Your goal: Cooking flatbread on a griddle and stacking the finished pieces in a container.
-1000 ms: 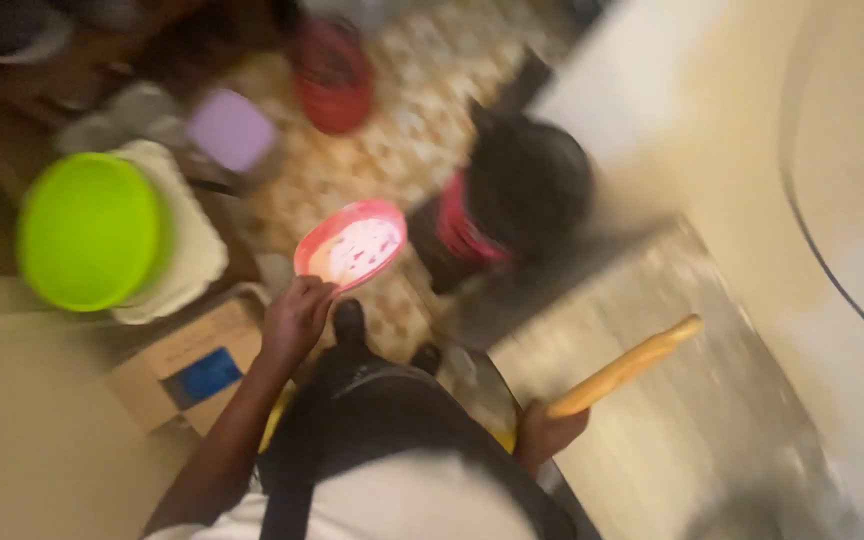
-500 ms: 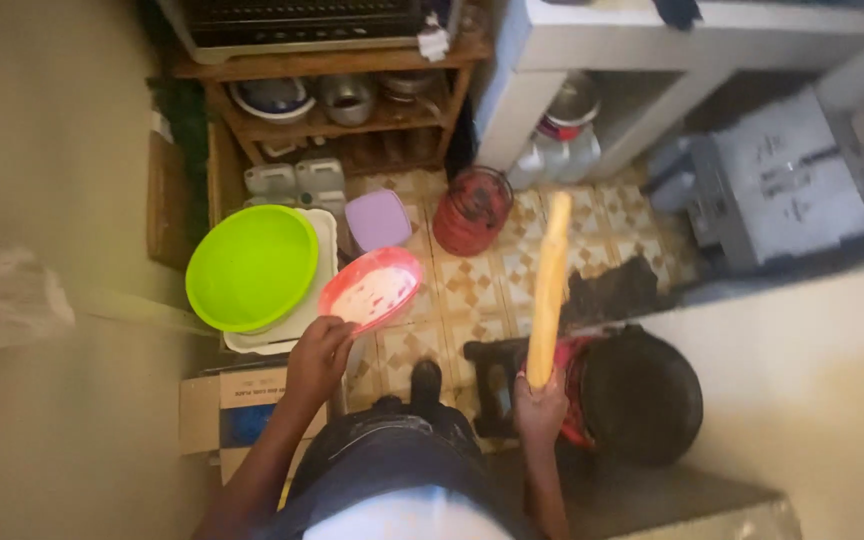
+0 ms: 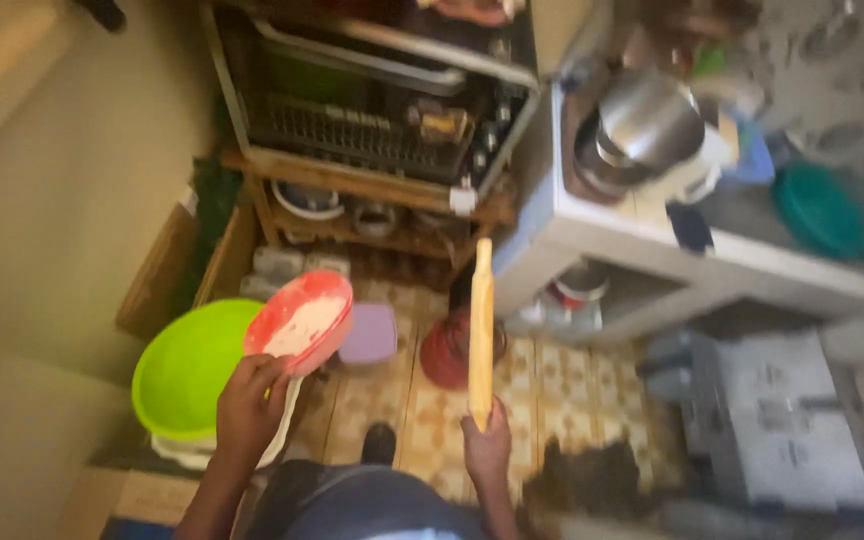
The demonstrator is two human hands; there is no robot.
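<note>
The left hand [image 3: 249, 408] is closed around a shallow red plastic bowl [image 3: 301, 322] holding white flour, above the lime-green basin [image 3: 190, 368]. The right hand [image 3: 487, 447] grips a long wooden rolling pin [image 3: 481, 330] upright, right of the basin. Both are carried, neither set down yet.

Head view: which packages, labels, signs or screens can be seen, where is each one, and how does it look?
Cardboard box: bottom left on the floor, below the green bowl and beside the left hand; brown, with a blue patch at the lower edge.
Small tag: on the front edge of the wooden shelf; white, roughly square, blurred.
No signs or screens can be made out.
</note>
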